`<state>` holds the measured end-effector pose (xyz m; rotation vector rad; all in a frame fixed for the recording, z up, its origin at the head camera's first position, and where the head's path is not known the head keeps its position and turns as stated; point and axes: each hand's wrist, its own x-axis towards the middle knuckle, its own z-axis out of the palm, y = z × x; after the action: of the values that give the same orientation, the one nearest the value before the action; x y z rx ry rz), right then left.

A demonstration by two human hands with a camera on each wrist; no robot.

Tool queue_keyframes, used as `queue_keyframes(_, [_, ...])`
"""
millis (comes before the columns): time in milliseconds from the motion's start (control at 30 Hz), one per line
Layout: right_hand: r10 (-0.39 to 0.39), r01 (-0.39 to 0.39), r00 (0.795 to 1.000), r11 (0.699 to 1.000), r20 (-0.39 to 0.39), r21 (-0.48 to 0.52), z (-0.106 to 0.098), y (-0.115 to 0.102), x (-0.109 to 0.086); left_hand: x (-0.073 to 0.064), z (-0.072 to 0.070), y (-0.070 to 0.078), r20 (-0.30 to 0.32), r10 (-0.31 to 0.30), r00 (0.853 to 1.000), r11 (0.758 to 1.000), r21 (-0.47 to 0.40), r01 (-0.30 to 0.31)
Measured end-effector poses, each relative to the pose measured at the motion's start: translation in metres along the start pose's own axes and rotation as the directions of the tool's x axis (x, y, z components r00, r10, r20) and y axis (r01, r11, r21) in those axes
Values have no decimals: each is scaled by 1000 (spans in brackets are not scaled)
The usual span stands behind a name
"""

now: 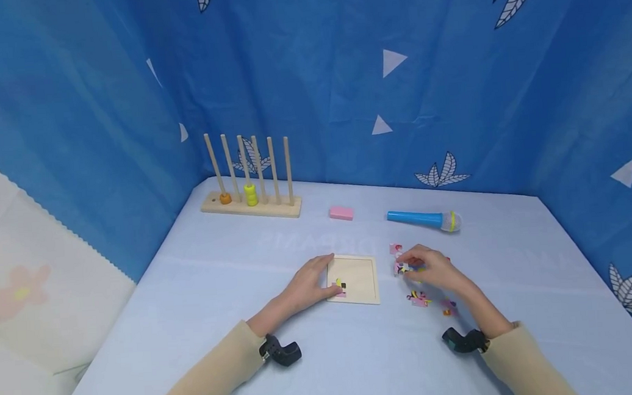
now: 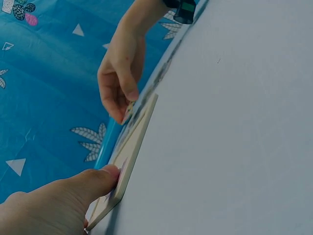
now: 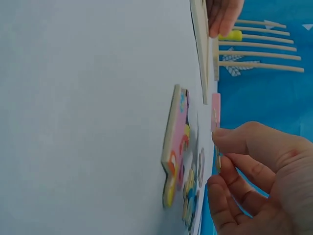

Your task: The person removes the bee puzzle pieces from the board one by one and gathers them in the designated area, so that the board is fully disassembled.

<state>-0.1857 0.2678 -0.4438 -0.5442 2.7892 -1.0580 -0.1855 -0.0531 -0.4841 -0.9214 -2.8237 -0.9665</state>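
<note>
My left hand [image 1: 303, 286] grips a shallow wooden puzzle tray [image 1: 361, 277] by its left edge, with the thumb over the near left corner. Beside that thumb, a pink, yellow and black puzzle piece [image 1: 340, 292] sits in the tray's corner. Just right of the tray, my right hand [image 1: 435, 270] pinches a small puzzle piece [image 2: 129, 110] between thumb and fingertips. Around it lie several colourful loose pieces, among them a pink and yellow puzzle piece [image 1: 419, 300] nearer me and a purple and orange one [image 1: 449, 307]. In the right wrist view a pink-faced piece [image 3: 176, 132] stands out close up.
At the back left stands a wooden peg rack [image 1: 273, 209] with orange and yellow beads on two of its pegs. A pink block [image 1: 341, 213] and a blue toy microphone [image 1: 419, 218] lie behind the tray. Blue cloth [image 1: 318, 69] surrounds the white table [image 1: 360, 359].
</note>
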Motion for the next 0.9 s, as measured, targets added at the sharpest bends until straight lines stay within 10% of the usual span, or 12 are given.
queue_keyframes(467, [-81, 81, 996, 996, -25, -32, 9, -29, 6, 0, -2, -2, -12, 24, 1000, 1000, -20, -24])
queue_keyframes(900, [-280, 274, 957, 958, 76, 79, 71, -84, 22, 1, -7, -8, -32, 37, 999, 997, -60, -39])
